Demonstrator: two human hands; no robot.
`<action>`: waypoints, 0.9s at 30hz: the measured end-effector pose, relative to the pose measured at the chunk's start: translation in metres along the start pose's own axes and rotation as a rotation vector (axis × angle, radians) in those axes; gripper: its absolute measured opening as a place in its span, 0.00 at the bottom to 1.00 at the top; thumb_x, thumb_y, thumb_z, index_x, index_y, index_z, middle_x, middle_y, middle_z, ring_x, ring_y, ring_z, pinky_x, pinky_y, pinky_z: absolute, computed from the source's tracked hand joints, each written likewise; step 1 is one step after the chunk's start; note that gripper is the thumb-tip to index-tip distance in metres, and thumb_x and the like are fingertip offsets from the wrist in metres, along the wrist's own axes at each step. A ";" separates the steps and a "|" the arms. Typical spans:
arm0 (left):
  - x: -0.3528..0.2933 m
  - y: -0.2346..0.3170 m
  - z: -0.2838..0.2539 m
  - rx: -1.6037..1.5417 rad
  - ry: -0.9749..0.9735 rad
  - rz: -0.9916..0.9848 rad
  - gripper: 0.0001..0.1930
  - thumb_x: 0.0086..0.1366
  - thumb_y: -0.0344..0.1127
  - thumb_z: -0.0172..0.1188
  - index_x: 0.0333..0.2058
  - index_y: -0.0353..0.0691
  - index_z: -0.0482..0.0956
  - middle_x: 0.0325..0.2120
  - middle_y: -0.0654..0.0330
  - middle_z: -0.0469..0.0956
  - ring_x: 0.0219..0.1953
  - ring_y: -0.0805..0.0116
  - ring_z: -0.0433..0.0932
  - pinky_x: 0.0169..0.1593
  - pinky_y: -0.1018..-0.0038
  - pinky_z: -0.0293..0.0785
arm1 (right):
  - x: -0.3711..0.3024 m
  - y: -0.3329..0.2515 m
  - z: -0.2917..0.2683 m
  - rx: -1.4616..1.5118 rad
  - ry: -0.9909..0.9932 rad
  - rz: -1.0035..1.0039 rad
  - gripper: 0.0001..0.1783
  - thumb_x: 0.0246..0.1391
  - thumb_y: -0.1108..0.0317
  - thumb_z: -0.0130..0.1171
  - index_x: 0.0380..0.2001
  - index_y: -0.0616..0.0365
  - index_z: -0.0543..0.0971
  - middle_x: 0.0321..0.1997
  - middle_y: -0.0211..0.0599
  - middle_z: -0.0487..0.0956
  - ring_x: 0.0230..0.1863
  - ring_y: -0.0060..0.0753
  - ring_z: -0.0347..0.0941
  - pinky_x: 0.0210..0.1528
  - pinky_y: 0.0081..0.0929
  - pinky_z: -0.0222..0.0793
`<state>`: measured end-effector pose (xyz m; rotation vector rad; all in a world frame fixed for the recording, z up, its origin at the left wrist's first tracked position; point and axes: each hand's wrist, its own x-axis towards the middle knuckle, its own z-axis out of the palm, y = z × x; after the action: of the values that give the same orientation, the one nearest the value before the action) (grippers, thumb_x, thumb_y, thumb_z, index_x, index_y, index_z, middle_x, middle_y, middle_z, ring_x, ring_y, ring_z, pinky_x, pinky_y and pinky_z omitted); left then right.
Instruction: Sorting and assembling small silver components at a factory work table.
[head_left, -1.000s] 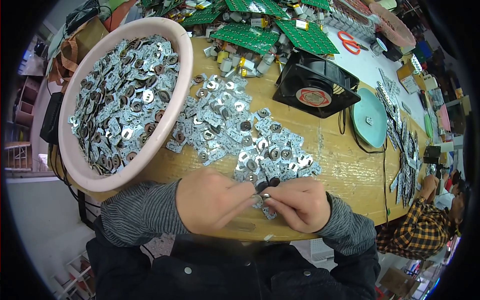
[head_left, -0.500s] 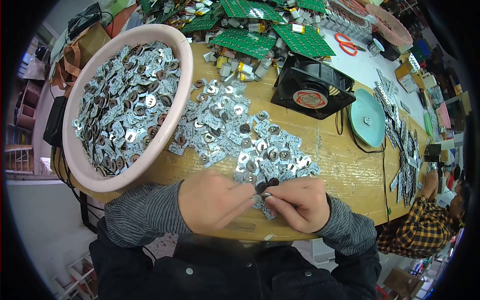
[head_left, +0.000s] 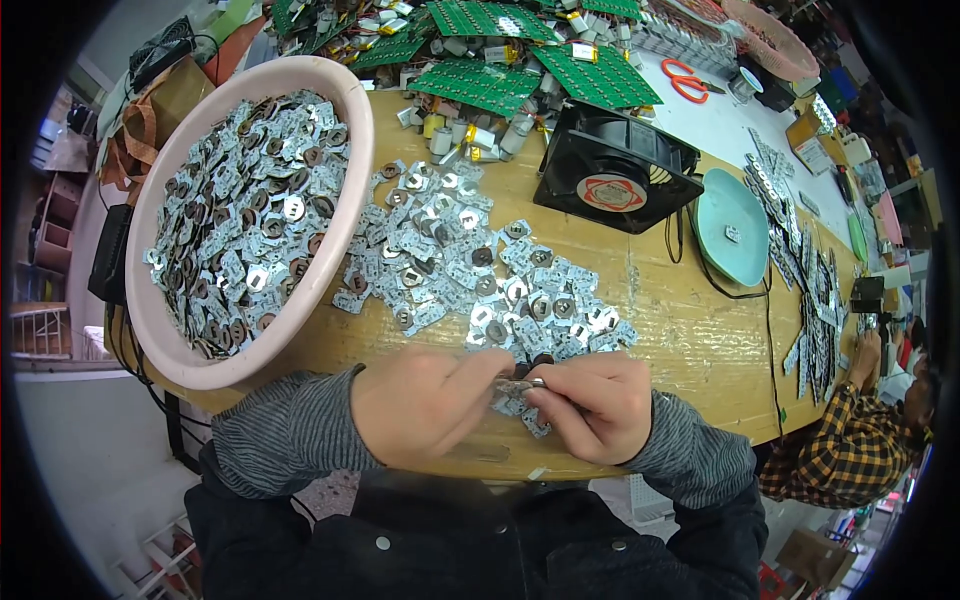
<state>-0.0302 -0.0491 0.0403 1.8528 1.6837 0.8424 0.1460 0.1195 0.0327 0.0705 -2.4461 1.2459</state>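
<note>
Little has shifted: both hands remain at the surface (head_left: pixel 690 330) edge. Left hand (head_left: pixel 425 405) and right hand (head_left: pixel 595 405) pinch one small metal piece (head_left: pixel 520 384) between fingertips, below the loose pile (head_left: pixel 470 270).

I am pinching a small shiny metal piece (head_left: pixel 520 384) between my left hand (head_left: pixel 425 405) and right hand (head_left: pixel 590 400), my sleeves showing ribbed grey knit cloth. The heap of silvery parts (head_left: pixel 470 270) at twelve o'clock is glinting on the worn, matt wooden table (head_left: pixel 690 330). At ten o'clock the smooth pink plastic basin (head_left: pixel 345 200) is looking dull.
</note>
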 end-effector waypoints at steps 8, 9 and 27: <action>0.003 -0.005 -0.003 0.240 0.204 0.220 0.16 0.54 0.24 0.64 0.43 0.31 0.79 0.31 0.51 0.82 0.28 0.55 0.82 0.31 0.65 0.79 | 0.000 0.000 -0.004 0.101 0.051 0.132 0.06 0.55 0.81 0.63 0.37 0.69 0.81 0.20 0.40 0.78 0.19 0.35 0.77 0.22 0.28 0.72; 0.004 -0.004 -0.003 0.236 0.201 0.220 0.16 0.54 0.24 0.64 0.43 0.31 0.79 0.31 0.51 0.82 0.28 0.55 0.82 0.31 0.65 0.79 | -0.001 0.000 -0.004 0.112 0.055 0.136 0.06 0.55 0.81 0.63 0.37 0.69 0.81 0.20 0.40 0.78 0.19 0.35 0.77 0.22 0.28 0.72; -0.001 0.002 0.007 0.567 0.177 0.180 0.19 0.50 0.28 0.61 0.42 0.28 0.80 0.28 0.56 0.81 0.24 0.65 0.79 0.25 0.73 0.75 | 0.003 0.000 -0.004 -0.002 0.011 0.062 0.05 0.53 0.82 0.63 0.35 0.70 0.82 0.21 0.39 0.81 0.21 0.30 0.81 0.24 0.23 0.75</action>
<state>-0.0235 -0.0502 0.0367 2.3911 2.0435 0.6525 0.1443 0.1229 0.0355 -0.0132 -2.4568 1.2669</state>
